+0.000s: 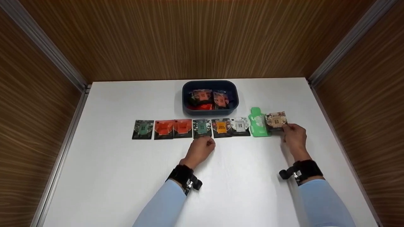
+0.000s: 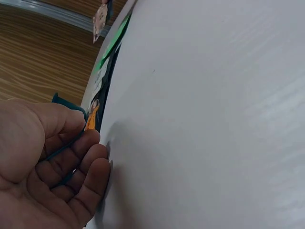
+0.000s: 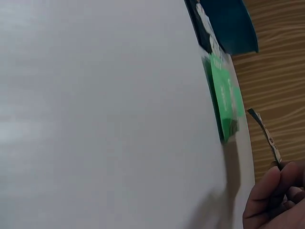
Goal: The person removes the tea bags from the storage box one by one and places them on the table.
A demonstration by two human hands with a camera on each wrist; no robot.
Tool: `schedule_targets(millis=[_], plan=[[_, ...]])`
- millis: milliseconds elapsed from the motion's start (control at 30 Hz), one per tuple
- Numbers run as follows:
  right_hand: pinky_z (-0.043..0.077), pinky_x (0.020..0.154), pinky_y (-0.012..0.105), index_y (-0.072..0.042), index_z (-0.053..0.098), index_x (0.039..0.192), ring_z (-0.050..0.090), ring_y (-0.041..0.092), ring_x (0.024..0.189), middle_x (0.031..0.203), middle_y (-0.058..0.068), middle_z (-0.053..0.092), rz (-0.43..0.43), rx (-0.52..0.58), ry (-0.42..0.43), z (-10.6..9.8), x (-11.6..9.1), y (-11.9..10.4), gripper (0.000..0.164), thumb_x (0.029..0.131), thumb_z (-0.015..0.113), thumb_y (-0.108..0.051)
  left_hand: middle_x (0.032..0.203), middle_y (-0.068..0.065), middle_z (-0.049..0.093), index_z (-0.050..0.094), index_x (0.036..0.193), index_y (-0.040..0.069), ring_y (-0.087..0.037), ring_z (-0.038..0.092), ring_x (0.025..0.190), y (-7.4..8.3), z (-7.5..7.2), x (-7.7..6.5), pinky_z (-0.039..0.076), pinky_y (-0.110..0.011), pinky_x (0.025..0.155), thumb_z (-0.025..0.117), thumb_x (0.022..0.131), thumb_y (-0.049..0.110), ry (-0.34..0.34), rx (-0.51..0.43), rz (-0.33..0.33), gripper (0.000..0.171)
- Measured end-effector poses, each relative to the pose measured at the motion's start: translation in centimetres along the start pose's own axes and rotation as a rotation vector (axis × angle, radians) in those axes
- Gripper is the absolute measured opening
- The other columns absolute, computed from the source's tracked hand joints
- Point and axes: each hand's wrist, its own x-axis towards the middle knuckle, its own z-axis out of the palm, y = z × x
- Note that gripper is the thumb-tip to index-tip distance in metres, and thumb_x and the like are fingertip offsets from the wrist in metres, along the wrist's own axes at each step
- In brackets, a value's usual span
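Observation:
My right hand [image 1: 295, 137] pinches a beige patterned sachet [image 1: 276, 121] at its lower right corner. In the right wrist view, the sachet [image 3: 268, 138] is seen edge-on between thumb and fingers, raised above the table. Just left of it lies a bright green pouch [image 1: 258, 127] with white lettering, partly overlapped by the sachet in the head view. My left hand [image 1: 199, 149] is at the lower edge of a dark sachet with a teal label [image 1: 202, 126]. Its fingers [image 2: 93, 167] curl loosely beside the tabletop, with nothing held between them and the thumb.
The row on the white table [image 1: 126, 176] also has a dark green sachet [image 1: 143, 129], two red sachets [image 1: 163, 129], an orange-labelled sachet [image 1: 222, 127] and a white-and-black sachet [image 1: 240, 126]. Behind it stands a dark blue bin [image 1: 210, 112] holding several sachets. Wood-grain panels [image 1: 195, 41] enclose the table.

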Motion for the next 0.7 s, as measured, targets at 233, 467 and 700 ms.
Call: schedule_targets(millis=[233,467,700], plan=[[0.052,0.057,0.026,0.002,0.062,0.139,0.060,0.007,0.058,0.088,0.003,0.067,0.045,-0.100,-0.042,-1.1,1.2,0.8,0.046,0.110,0.055,-0.032,0.093,-0.002,0.075,0.074,0.097,0.013,-0.017,0.068,0.085,-0.1,0.0,0.0,0.056,-0.035,0.081,0.064,0.101,0.011,-0.011,0.017,0.013,0.010],[0.050,0.067,0.028,0.008,0.067,0.129,0.065,0.025,0.088,0.111,0.021,0.072,-0.014,-0.294,0.009,-0.9,1.4,1.1,0.046,0.108,0.055,-0.030,0.094,-0.003,0.076,0.074,0.097,0.011,-0.019,0.069,0.087,-0.2,0.0,0.0,0.055,-0.035,0.082,0.065,0.101,0.011,-0.006,0.023,0.016,0.010],[0.049,0.066,0.039,0.006,0.068,0.120,0.067,0.042,0.101,0.116,0.029,0.070,-0.013,-0.413,0.009,-0.6,1.6,1.2,0.043,0.106,0.053,-0.033,0.095,-0.003,0.076,0.074,0.097,0.012,-0.019,0.069,0.087,-0.3,0.0,0.0,0.056,-0.036,0.082,0.066,0.100,0.010,0.001,0.030,0.019,0.009]])
